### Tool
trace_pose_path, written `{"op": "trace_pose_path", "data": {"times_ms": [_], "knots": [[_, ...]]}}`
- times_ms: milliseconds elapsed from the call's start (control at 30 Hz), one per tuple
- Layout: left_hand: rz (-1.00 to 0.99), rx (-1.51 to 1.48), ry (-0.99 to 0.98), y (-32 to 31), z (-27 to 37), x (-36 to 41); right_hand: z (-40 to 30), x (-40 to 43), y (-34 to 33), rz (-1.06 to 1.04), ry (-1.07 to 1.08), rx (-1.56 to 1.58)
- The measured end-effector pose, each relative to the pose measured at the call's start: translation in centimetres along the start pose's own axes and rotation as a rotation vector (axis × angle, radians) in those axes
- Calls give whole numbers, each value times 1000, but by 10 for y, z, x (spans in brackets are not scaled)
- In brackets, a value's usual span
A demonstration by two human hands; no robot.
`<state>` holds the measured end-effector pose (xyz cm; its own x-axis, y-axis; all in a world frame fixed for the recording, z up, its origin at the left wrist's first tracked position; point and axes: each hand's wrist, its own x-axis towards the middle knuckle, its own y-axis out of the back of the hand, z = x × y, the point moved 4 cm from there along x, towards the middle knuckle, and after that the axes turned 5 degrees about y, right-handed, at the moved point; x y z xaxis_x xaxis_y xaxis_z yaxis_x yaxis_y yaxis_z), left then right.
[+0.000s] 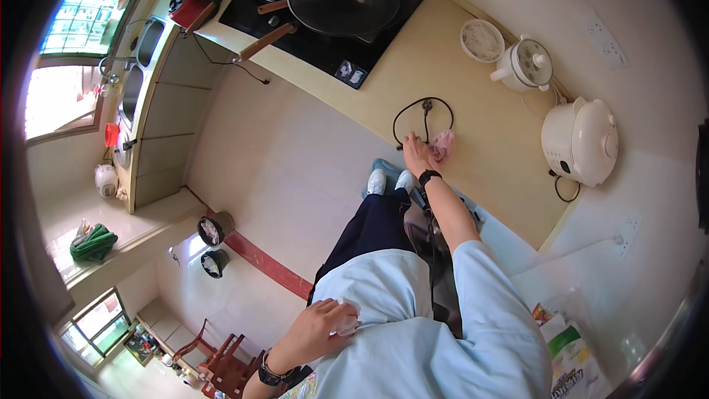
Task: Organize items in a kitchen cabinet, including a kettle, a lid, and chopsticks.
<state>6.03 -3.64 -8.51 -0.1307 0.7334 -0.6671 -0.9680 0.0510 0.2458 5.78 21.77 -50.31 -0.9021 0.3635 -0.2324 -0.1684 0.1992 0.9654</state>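
My right hand (415, 149) reaches to the counter's front edge, with its fingertips at a looped black power cord (396, 116); whether they grip it I cannot tell. A plug (427, 105) lies within the cord's loop. Against the same hand rests a crumpled pink cloth (442, 147), partly hidden by it. My left hand (324, 324) is held in front of my shirt, closed around a crumpled white, translucent tissue or piece of plastic (347, 318).
A lidded black pan (354, 5) sits on the cooktop (354, 61). Along the wall stand a bowl (482, 40), a lidded electric pot (523, 66) and a rice cooker (579, 141). Two bins (215, 228) stand on the floor at left. My feet are beside a blue object (390, 169).
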Motion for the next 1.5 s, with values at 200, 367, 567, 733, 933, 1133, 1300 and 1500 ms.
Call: {"op": "trace_pose_path", "data": {"times_ms": [200, 367, 567, 733, 933, 1133, 1300, 1500], "knots": [[49, 12, -27, 4, 7, -12, 23, 11, 38, 86, -98, 131], [31, 75, -160, 3, 21, -14, 75, -16, 122, 453, -248, 708], [7, 259, -396, 3, 38, -10, 70, -111, 271, 756, -218, 796], [28, 273, -544, 12, 58, -7, 31, -202, 417, 939, -89, 747], [-37, 315, -682, 12, 71, 6, 17, -301, 542, 1111, -83, 863], [-85, 331, -773, 9, 82, 6, 10, -340, 635, 1371, 31, 620], [-50, 277, -802, 11, 84, 8, 33, -325, 691, 1464, 28, 431], [93, 234, -748, 28, 70, 6, 72, -265, 694, 1389, 27, 183]]}}
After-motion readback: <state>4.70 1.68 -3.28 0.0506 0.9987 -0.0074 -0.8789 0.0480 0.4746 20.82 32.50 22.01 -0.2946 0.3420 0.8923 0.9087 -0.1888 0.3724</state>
